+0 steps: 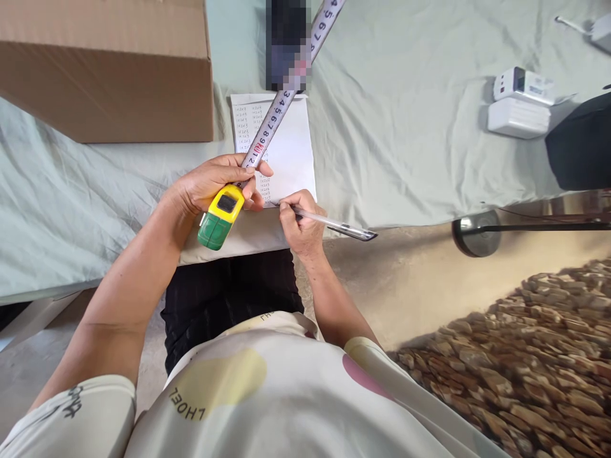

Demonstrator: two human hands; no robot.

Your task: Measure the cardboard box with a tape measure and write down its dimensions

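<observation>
My left hand (pixel 224 178) is closed on a yellow and green tape measure (pixel 222 213), thumb pressing the blade near its mouth. The white blade (pixel 272 117) is drawn out and slants up and right past the top edge, over a sheet of paper (pixel 293 149). Columns of handwritten figures run down the paper's left part. In my right hand (pixel 304 222) is a clear pen (pixel 346 228), pinched near its point, which rests at the paper's bottom edge by the last written line. Part of the writing is hidden under the blade and my left fingers.
A large cardboard box (pixel 147 95) stands at the upper left on the pale green cloth (pixel 391 127). A dark, pixelated object (pixel 281 44) lies beyond the paper. White boxes (pixel 518 117) and a black item (pixel 582 143) are at the right. Brown pieces (pixel 525 356) cover the floor at lower right.
</observation>
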